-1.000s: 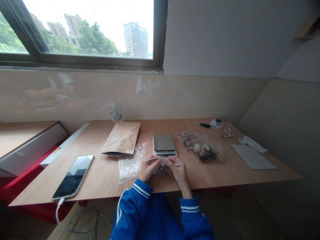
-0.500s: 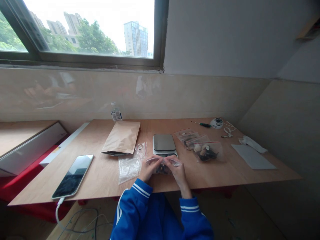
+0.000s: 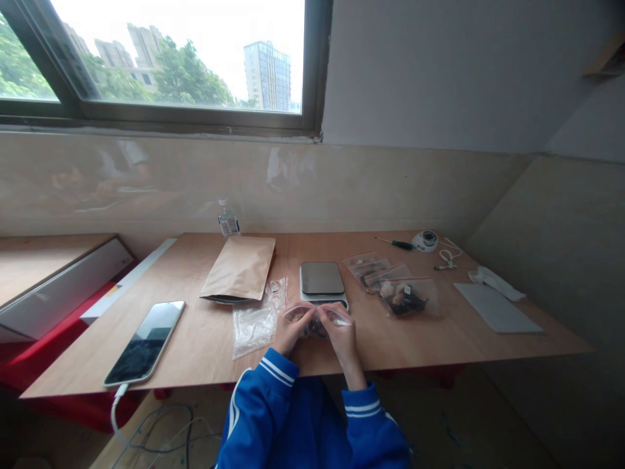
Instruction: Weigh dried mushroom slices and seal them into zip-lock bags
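Note:
Both hands pinch the top edge of a clear zip bag (image 3: 316, 327) with dark bits inside, close to the table's front edge. My left hand (image 3: 291, 329) grips the left part of its rim, while my right hand (image 3: 342, 331) grips the right part, fingertips nearly meeting. Just beyond stands a kitchen scale (image 3: 322, 279) with a bare metal plate; the hands partly hide its front panel. Left of my left hand lie clear plastic bags (image 3: 254, 326). To the right, filled zip bags (image 3: 403, 296) hold dark and pale dried pieces.
A brown paper pouch (image 3: 241, 267) lies back left, near a plastic bottle (image 3: 228, 220). A phone (image 3: 146, 342) with a cable rests at the left front. Far right are a screwdriver (image 3: 398, 244), a white dome camera (image 3: 426, 241) and a white sheet (image 3: 495, 307).
My right hand and forearm have shifted slightly left, toward my left hand. Both hands still pinch the zip bag; the view has moved a little.

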A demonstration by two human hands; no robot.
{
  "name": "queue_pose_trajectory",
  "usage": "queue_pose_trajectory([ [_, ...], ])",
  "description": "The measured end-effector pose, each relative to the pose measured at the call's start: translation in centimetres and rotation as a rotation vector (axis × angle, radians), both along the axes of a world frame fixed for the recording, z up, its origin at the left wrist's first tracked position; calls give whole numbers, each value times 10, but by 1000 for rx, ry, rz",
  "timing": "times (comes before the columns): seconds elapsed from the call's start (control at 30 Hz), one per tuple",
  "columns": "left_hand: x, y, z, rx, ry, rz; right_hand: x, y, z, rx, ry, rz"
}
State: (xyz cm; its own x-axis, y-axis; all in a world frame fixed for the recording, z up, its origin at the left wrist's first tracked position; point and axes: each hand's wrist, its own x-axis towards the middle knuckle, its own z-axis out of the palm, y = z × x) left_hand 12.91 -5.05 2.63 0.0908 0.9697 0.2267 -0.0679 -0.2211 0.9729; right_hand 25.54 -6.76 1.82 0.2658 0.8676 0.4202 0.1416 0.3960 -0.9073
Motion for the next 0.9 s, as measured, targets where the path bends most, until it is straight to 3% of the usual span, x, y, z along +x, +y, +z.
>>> queue_pose_trajectory([
  [0.4, 1, 1, -4, 52, 12, 28, -5, -1, -2, 6, -1, -47],
  [0.63, 0, -1, 0, -66, -19, 81, 0, -1, -4, -134, 105, -38],
  [0.9, -1, -2, 2, -88, -25, 67, -1, 0, -7, -95, 70, -94],
])
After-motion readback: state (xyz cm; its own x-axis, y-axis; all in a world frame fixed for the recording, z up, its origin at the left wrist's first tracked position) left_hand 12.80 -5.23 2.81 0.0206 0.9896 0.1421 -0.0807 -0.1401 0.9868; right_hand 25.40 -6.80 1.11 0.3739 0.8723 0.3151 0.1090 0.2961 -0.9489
